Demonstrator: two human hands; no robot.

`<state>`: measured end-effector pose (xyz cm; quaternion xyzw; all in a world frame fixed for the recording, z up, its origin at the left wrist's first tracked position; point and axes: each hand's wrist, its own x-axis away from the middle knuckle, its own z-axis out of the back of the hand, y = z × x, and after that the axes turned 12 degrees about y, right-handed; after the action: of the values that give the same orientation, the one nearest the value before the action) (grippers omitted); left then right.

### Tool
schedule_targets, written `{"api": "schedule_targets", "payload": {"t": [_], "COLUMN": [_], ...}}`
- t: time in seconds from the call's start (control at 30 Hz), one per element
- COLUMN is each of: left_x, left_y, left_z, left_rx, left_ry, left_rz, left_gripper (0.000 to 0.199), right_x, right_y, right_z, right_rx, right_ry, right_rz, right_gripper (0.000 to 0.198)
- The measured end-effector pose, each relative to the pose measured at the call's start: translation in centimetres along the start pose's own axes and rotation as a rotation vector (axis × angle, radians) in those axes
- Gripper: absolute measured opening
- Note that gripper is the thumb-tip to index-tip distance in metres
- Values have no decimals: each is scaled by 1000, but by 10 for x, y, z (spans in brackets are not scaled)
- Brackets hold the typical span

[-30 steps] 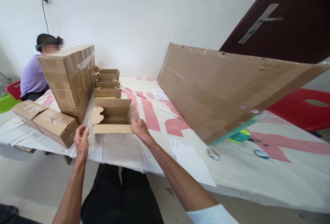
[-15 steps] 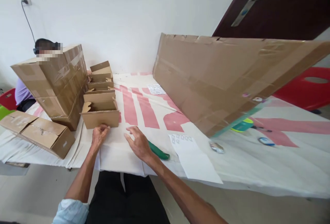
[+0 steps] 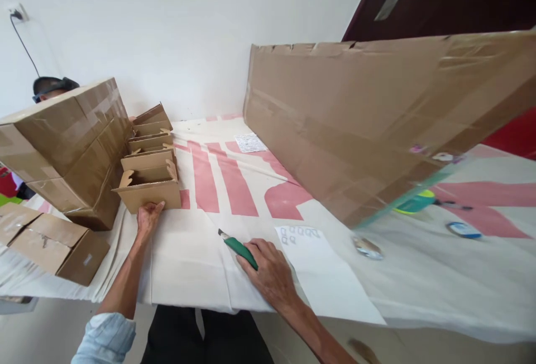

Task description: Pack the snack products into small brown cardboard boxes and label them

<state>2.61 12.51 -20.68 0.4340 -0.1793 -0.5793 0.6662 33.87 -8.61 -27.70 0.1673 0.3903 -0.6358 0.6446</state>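
My left hand (image 3: 149,219) is closed against the lower front of the nearest small cardboard box (image 3: 153,196), its thumb along the front wall and some fingertips hidden. That box stands open at the top, its side flaps sticking up. Behind it, more open cardboard boxes (image 3: 151,142) form a row towards the wall. In my right hand (image 3: 270,269) is a green utility knife (image 3: 239,250), gripped just above the tablecloth. Its blade end points up and left, towards the boxes.
Large taped cartons (image 3: 75,129) stand at left, with a closed carton (image 3: 54,241) in front. A tall cardboard panel (image 3: 355,124) leans across the right. A marked paper sheet (image 3: 330,274), a tape roll (image 3: 368,248) and a green-yellow container (image 3: 414,202) lie nearby. Someone's head (image 3: 54,87) shows behind the cartons.
My right hand, empty before, has moved right and picked up the green utility knife from the table. My left hand stays at the nearest box. The whole view has shifted slightly.
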Motion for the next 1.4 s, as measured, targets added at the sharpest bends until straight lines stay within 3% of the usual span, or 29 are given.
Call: {"api": "schedule_targets", "payload": {"t": [0.43, 0.73, 0.87, 1.4], "left_x": [-73, -132, -154, -209], "left_y": [1, 4, 15, 41], "left_z": [-41, -75, -86, -128], "left_rx": [59, 100, 90, 162], "left_ry": [-39, -87, -133, -183], "left_rz": [-67, 47, 121, 202], "left_gripper": [52, 50, 36, 38], "right_x": [2, 3, 3, 1], "right_y": [6, 10, 12, 16], "right_z": [0, 1, 1, 8], "right_rx": [-11, -28, -27, -31], "right_ry": [73, 102, 109, 85], "right_rz": [24, 36, 40, 51], "right_gripper": [23, 27, 27, 24]}}
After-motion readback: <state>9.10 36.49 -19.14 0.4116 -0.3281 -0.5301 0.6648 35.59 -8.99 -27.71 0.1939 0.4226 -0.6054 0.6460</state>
